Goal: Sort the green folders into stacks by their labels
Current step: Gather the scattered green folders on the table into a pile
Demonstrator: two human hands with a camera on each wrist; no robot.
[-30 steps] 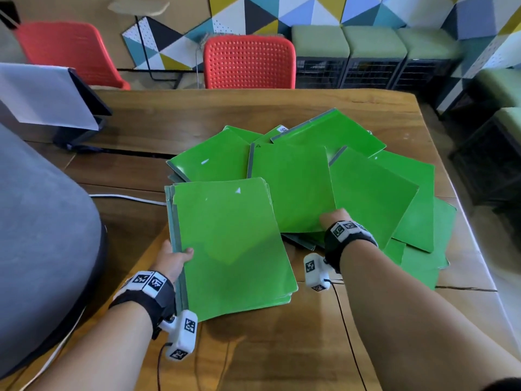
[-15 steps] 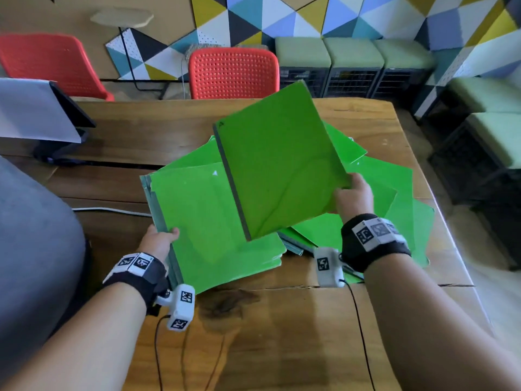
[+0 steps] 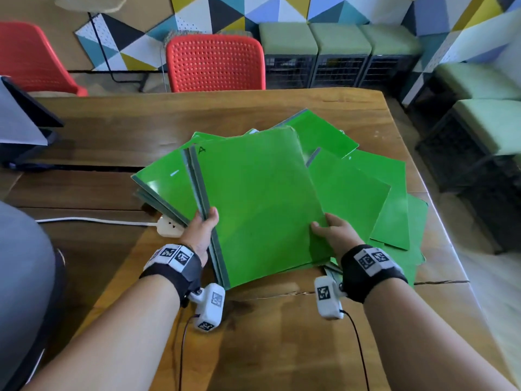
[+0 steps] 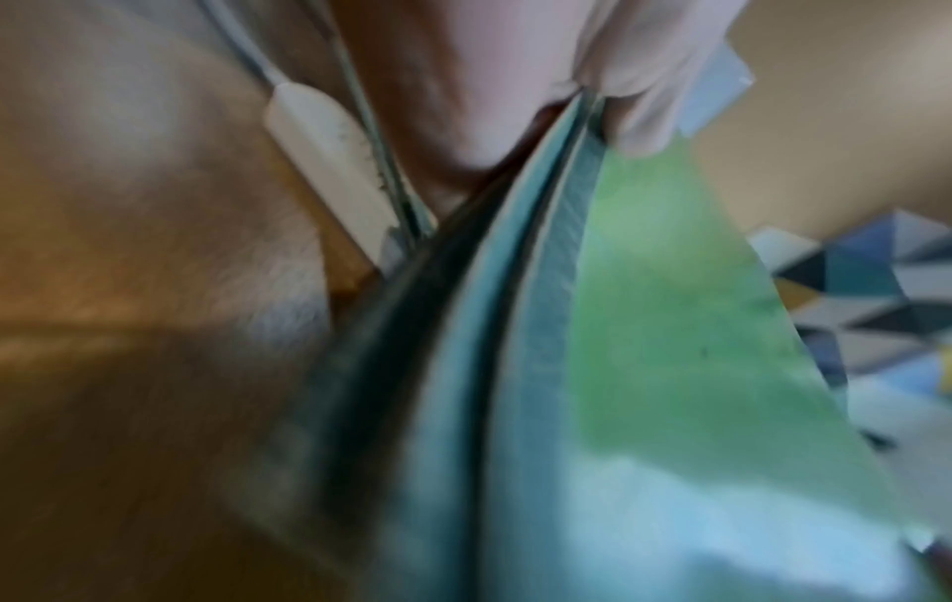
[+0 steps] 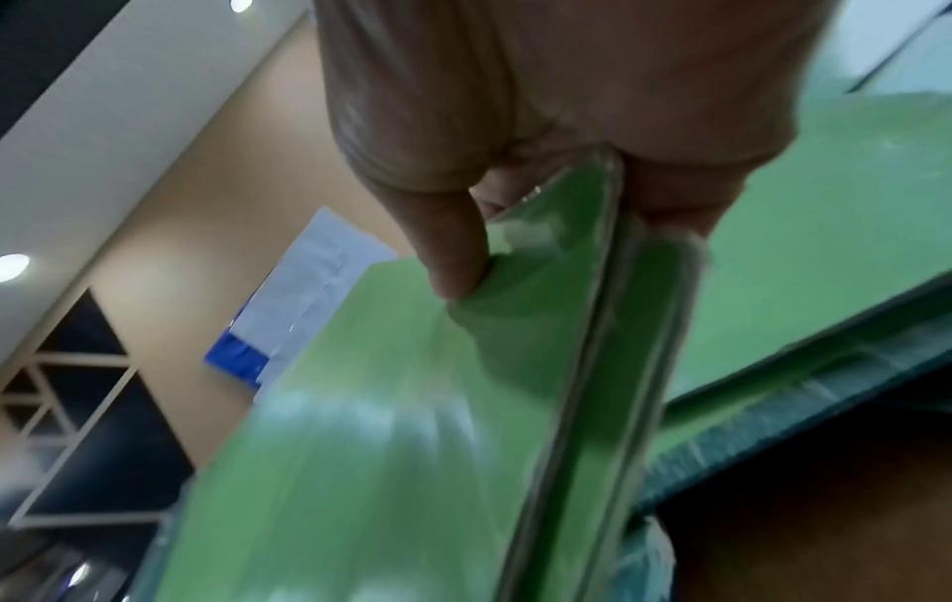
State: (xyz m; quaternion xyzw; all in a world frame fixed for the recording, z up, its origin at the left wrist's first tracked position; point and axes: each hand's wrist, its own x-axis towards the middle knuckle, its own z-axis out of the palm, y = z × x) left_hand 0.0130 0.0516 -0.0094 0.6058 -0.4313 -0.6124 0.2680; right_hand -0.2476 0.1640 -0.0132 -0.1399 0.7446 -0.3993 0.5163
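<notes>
A small bundle of green folders [image 3: 259,204] is held up over the table, its top one marked "A" near the upper left corner. My left hand [image 3: 201,230] grips the grey spines [image 4: 520,326] of the bundle. On the opposite edge, my right hand [image 3: 331,232] pinches the folders [image 5: 391,407], thumb on top. More green folders [image 3: 366,182] lie fanned out on the wooden table [image 3: 282,334] behind and to the right, and another pile [image 3: 163,182] lies to the left under the held bundle.
A white power strip [image 3: 169,228] with its cable lies on the table left of my left hand. A red chair [image 3: 215,64] stands at the far edge. A dark stand with white paper [image 3: 19,122] sits at the left. The table's right edge drops to the floor.
My right hand has brought the lifted folder down and left onto the folders in my left hand. Both hands now hold the bundle together, raised off the table.
</notes>
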